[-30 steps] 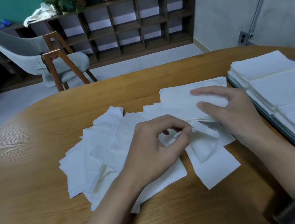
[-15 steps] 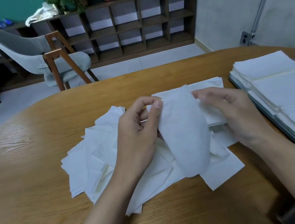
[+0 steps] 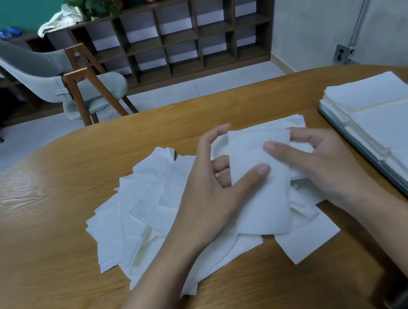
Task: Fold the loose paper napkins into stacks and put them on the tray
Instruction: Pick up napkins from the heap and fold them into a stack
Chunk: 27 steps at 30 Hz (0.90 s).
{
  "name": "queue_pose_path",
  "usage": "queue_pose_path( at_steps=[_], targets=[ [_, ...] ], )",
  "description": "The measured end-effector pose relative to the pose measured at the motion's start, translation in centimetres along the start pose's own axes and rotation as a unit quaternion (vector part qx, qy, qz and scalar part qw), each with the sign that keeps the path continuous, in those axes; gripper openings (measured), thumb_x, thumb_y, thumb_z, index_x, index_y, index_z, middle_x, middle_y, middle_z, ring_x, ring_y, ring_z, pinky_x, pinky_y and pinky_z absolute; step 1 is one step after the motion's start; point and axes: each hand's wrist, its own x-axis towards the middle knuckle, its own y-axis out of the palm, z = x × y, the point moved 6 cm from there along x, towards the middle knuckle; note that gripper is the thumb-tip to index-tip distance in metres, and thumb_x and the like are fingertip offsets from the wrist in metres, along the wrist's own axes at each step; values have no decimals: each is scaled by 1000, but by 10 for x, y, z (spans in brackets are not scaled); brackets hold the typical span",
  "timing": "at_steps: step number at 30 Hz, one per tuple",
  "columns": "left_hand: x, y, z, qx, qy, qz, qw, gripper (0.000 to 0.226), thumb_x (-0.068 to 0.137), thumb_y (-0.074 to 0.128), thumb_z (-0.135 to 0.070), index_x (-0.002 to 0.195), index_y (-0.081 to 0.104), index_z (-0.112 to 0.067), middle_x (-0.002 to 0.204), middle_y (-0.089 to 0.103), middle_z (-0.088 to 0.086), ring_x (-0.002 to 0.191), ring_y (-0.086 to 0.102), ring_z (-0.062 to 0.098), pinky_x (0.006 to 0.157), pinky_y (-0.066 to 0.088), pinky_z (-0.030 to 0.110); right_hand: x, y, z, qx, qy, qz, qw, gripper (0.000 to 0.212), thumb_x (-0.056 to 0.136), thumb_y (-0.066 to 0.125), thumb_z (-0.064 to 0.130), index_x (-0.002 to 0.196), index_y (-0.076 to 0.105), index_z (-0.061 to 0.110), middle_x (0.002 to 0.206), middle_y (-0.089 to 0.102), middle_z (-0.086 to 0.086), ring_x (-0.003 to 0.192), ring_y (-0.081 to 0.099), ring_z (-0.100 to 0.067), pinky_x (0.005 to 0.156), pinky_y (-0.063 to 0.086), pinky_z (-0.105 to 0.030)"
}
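A loose heap of white paper napkins [image 3: 150, 211] lies on the wooden table [image 3: 35, 236]. Above the heap I hold one white napkin [image 3: 261, 198], folded lengthwise and hanging down. My left hand [image 3: 212, 193] pinches its left side, thumb on the front and fingers behind. My right hand [image 3: 317, 162] pinches its right side, thumb on top, with the fingers curled behind the upper edge. A folded stack [image 3: 294, 123] sits just behind the hands. At the right edge, a grey-blue tray [image 3: 406, 190] carries three stacks of folded napkins [image 3: 403, 126].
Beyond the table's curved far edge stand a grey chair with wooden legs [image 3: 78, 86] and a dark wooden shelf unit [image 3: 178, 37] with plants on top. A wall with a conduit and socket [image 3: 342, 53] is at the right.
My left hand picked one napkin out of the heap and lifted it. My right hand left the folded stack and took the napkin's right side; both hands now hold it.
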Motion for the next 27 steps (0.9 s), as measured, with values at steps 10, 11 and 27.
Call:
queue_pose_path(
  at_steps=[10,11,27],
  targets=[
    [9,-45,1,71,74,-190,976,29,86,87,-17,105,65,-23,87,77,-6,92,74,10,83,54,35,4,1,-10,56,70,37,995,20,96,71,23,113,80,18,116,79,-7,108,76,-29,103,55,-50],
    [11,-46,0,67,74,-180,979,24,86,87,-16,99,68,-20,86,77,-5,89,73,10,80,51,31,4,3,-10,58,73,52,994,22,95,71,22,116,78,19,118,79,-6,110,75,-29,100,55,-48],
    [15,-35,8,76,68,-127,987,12,86,86,-11,84,75,-16,88,76,-11,91,71,6,81,44,10,2,16,-3,83,41,130,987,63,84,75,21,138,58,49,126,71,-5,110,74,-27,80,60,-33]
  ],
)
